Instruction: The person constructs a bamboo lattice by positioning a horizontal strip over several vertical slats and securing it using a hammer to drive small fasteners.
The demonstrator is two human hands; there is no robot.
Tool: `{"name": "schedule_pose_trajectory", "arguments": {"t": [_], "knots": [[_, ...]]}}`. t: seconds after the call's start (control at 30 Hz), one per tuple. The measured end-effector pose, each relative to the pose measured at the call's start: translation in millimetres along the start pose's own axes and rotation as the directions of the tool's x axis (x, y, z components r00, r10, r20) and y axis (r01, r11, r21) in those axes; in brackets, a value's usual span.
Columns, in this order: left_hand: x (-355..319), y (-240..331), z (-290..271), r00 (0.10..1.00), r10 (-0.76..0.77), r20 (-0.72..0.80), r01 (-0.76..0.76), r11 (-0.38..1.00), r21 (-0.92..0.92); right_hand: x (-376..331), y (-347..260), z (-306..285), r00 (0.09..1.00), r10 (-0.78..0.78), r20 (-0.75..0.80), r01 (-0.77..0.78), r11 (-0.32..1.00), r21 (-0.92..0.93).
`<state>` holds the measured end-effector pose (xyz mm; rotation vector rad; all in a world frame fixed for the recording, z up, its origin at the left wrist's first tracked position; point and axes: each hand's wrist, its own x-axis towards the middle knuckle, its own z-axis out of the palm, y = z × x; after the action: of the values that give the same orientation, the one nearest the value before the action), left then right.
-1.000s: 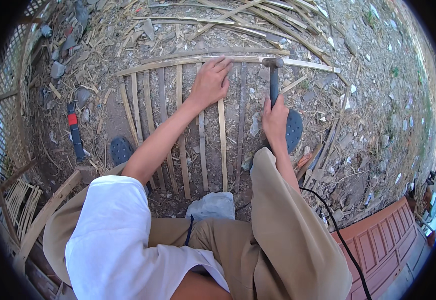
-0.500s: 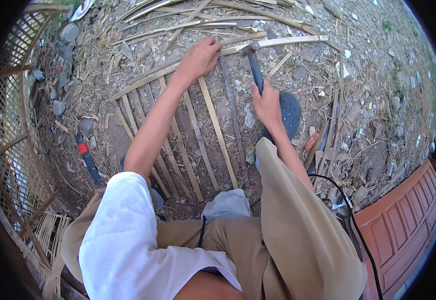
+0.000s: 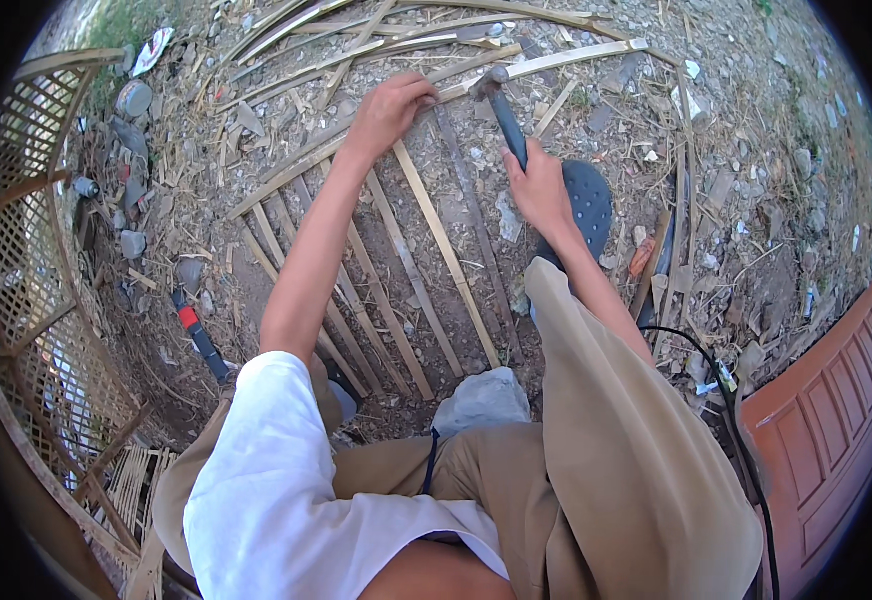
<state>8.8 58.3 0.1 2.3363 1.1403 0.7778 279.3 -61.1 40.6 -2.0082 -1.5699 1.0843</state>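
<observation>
My right hand (image 3: pixel 541 188) is wrapped round the dark handle of a hammer (image 3: pixel 508 122). The hammer's metal head is over the long crosswise wooden strip (image 3: pixel 291 172), a short way right of my left fingertips. At this strip my left hand (image 3: pixel 386 120) is closed, thumb and fingers pinched together; whatever lies between them is too small or hidden. Several thin slats (image 3: pixel 443 245) run from under the crosswise strip toward me, side by side with gaps. Their near ends lie by a pale stone (image 3: pixel 483 400) between my legs.
More loose strips (image 3: pixel 356 62) lie beyond my hands. On the left are a lattice panel (image 3: pixel 31 250) and a black-and-red tool (image 3: pixel 196 335). A dark perforated shoe (image 3: pixel 588 208) is beside my right hand. A brown panelled door (image 3: pixel 816 440) and black cable (image 3: pixel 721 370) are at right.
The view has turned slightly. My left hand stays pinched at the crosswise strip. The hammer, still in my right hand, has its head a little farther from me and nearer my left fingers.
</observation>
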Motion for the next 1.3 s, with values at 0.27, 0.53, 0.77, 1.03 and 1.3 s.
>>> {"name": "schedule_pose_trajectory", "arguments": {"t": [0.27, 0.53, 0.77, 1.03, 1.3], "knots": [[11, -8, -3, 0.988, 0.134, 0.073, -0.138, 0.989, 0.057, 1, 2, -2, 1.0, 0.001, 0.008, -0.001, 1.0, -0.002], [0, -10, 5, 0.999, 0.03, -0.029, -0.032, 0.997, -0.064, 0, -2, -4, 1.0, 0.005, 0.02, -0.005, 1.0, 0.015], [-30, 14, 16, 0.899, -0.298, -0.322, 0.289, 0.954, -0.079, 1, 4, 0, 1.0, -0.032, -0.002, 0.032, 0.999, 0.004], [-84, 8, -3, 0.805, -0.439, -0.399, 0.537, 0.825, 0.177, -9, 6, 10, 0.958, -0.281, -0.049, 0.282, 0.959, 0.02], [-91, -1, 5, 0.81, -0.436, -0.392, 0.542, 0.812, 0.216, -11, -19, 31, 0.833, -0.542, 0.107, 0.549, 0.789, -0.277]]}}
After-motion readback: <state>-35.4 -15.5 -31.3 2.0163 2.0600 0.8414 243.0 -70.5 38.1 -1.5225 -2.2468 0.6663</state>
